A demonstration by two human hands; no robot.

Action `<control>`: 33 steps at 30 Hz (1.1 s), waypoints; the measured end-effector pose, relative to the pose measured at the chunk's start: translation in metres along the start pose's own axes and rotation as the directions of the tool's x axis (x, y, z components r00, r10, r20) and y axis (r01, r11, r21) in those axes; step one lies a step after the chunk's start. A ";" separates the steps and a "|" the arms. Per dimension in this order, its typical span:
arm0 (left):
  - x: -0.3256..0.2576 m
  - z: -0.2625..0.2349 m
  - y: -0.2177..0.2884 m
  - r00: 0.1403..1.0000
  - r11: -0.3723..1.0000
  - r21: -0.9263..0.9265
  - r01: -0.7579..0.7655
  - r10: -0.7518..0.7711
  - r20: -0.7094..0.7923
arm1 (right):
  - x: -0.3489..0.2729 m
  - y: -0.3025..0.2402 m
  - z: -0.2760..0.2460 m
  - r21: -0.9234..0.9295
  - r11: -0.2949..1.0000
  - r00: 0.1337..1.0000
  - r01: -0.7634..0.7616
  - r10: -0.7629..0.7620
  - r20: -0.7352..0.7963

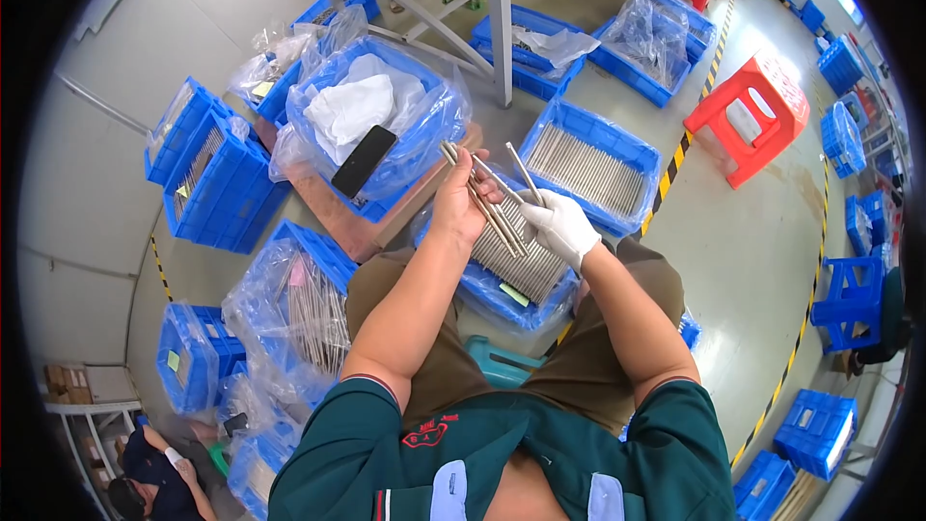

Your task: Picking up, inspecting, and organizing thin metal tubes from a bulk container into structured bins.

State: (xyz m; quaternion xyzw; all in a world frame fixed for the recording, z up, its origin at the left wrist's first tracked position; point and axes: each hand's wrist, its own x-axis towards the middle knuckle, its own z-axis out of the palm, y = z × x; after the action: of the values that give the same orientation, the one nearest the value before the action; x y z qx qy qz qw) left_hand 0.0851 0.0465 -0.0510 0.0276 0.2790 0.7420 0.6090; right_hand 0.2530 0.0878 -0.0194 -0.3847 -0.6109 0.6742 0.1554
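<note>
Lower ends of the metal rods [482,195] behind the left hand [458,201].

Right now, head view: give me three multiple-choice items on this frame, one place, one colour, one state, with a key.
1. Where is the flat black phone-like slab?
A. on the white cloth in the plastic-lined blue crate
B. on the red stool
C. on the person's lap

2. What colour is the glove on the right hand?
A. blue
B. white
C. black

3. What is the bare left hand doing?
A. resting open on a knee
B. gripping a bundle of thin grey metal rods
C. holding a bag

Key: 1 A, it lies across the cloth; 2 B, glove is white; 3 B, fingers close around rods.
</note>
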 end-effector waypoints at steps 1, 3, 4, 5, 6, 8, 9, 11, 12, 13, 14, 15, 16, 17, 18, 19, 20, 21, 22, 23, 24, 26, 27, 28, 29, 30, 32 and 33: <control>-0.002 0.001 0.000 1.000 1.000 0.014 0.008 -0.009 0.016 | -0.001 -0.003 0.001 -0.021 1.000 1.000 -0.001 0.001 -0.003; -0.003 0.003 -0.003 0.999 0.995 0.098 0.016 -0.021 0.048 | 0.003 0.001 0.001 0.036 0.999 0.999 0.028 -0.028 -0.015; -0.003 0.003 -0.007 0.998 0.986 0.168 0.015 -0.026 0.063 | 0.004 0.001 -0.001 0.086 0.996 0.999 0.032 -0.031 -0.011; -0.006 0.004 -0.012 0.998 0.985 0.166 0.043 -0.050 0.040 | 0.004 -0.004 0.000 0.138 0.990 0.999 0.034 -0.034 -0.001; -0.008 0.001 -0.017 0.994 0.967 0.247 0.058 -0.080 0.080 | -0.002 -0.016 0.004 0.272 0.962 1.000 0.024 -0.027 0.007; -0.016 0.004 -0.031 0.985 0.922 0.383 0.061 -0.118 0.125 | 0.005 -0.012 0.005 0.306 0.951 0.999 0.033 -0.022 -0.038; -0.023 0.012 -0.034 0.982 0.924 0.364 0.113 -0.161 0.102 | 0.008 -0.008 0.004 0.342 0.939 0.999 0.026 -0.010 -0.048; -0.025 0.013 -0.031 0.967 0.912 0.366 0.184 -0.235 0.100 | 0.006 -0.006 0.002 0.355 0.935 0.999 -0.015 0.026 -0.025; -0.025 0.011 -0.028 0.970 0.911 0.372 0.175 -0.225 0.094 | 0.005 -0.007 0.002 0.366 0.929 0.998 -0.055 0.058 0.003; -0.025 0.008 -0.027 0.972 0.910 0.379 0.168 -0.216 0.088 | 0.005 -0.007 -0.002 0.341 0.933 0.992 -0.117 0.098 0.074; -0.025 0.009 -0.026 0.973 0.917 0.381 0.119 -0.184 0.139 | 0.005 -0.008 -0.002 0.329 0.939 0.994 -0.104 0.082 0.078; -0.025 0.011 -0.026 0.988 0.915 0.393 0.092 -0.133 0.080 | 0.005 -0.009 -0.001 0.318 0.944 0.994 -0.091 0.067 0.083; -0.025 0.013 -0.027 0.996 0.911 0.408 0.066 -0.082 0.022 | 0.010 -0.007 -0.002 0.251 0.963 0.994 -0.099 0.106 -0.018; -0.017 -0.005 -0.019 0.977 0.908 0.398 0.134 -0.188 0.101 | 0.009 -0.014 -0.004 0.146 0.988 0.987 -0.040 0.062 -0.146; -0.015 -0.003 -0.020 0.982 0.891 0.432 0.139 -0.182 0.058 | 0.013 -0.009 -0.012 0.136 0.990 0.974 -0.022 0.052 -0.220; -0.014 -0.001 -0.021 0.985 0.873 0.465 0.147 -0.174 0.015 | 0.017 -0.007 -0.023 0.206 0.978 0.985 -0.030 0.064 -0.158; -0.018 0.001 -0.021 0.966 0.861 0.456 0.226 -0.257 0.007 | 0.013 -0.013 -0.028 0.376 0.924 0.996 -0.072 0.090 -0.030; -0.019 0.002 -0.020 0.931 0.861 0.417 0.291 -0.356 0.086 | 0.017 -0.011 -0.028 0.397 0.915 0.997 -0.075 0.082 -0.001; -0.021 0.002 -0.021 0.880 0.853 0.380 0.358 -0.444 0.169 | 0.021 -0.009 -0.027 0.418 0.905 0.997 -0.079 0.074 0.027; -0.022 0.001 -0.024 0.855 0.832 0.358 0.423 -0.497 0.146 | 0.019 -0.011 -0.024 0.429 0.900 0.997 -0.080 0.063 0.054; -0.023 0.001 -0.028 0.853 0.829 0.360 0.428 -0.502 0.142 | 0.024 -0.007 -0.019 0.437 0.898 0.999 -0.043 0.050 -0.005; -0.028 0.006 -0.029 0.865 0.815 0.417 0.402 -0.488 0.120 | 0.032 0.000 -0.014 0.381 0.924 0.994 0.022 0.022 -0.110; -0.028 0.004 -0.032 0.861 0.788 0.482 0.383 -0.493 0.122 | 0.039 0.006 -0.016 0.401 0.912 0.975 0.082 0.010 -0.223; -0.028 0.003 -0.034 0.858 0.758 0.544 0.360 -0.498 0.126 | 0.049 0.012 -0.020 0.412 0.899 0.943 0.145 0.000 -0.332; -0.031 0.002 -0.035 0.808 0.750 0.513 0.418 -0.565 0.167 | 0.056 0.015 -0.036 -0.087 0.971 0.908 0.222 -0.238 -0.344; -0.035 0.011 -0.046 0.764 0.738 0.498 0.455 -0.611 0.207 | 0.086 0.049 -0.072 0.233 0.860 0.809 0.454 -0.288 -0.513; -0.047 0.006 -0.040 0.736 0.743 0.445 0.500 -0.635 0.234 | 0.085 0.022 -0.080 0.518 0.774 0.809 0.364 0.012 -0.587; -0.047 0.005 -0.035 0.745 0.760 0.427 0.489 -0.619 0.249 | 0.068 0.009 -0.090 0.607 0.743 0.893 0.281 0.029 -0.449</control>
State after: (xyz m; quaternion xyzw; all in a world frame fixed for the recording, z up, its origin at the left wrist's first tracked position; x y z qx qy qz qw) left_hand 0.1301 0.0091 -0.0484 0.1865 0.2743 0.4452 0.8317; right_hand 0.2743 0.1951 -0.0460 -0.4008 -0.3095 0.7308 0.4578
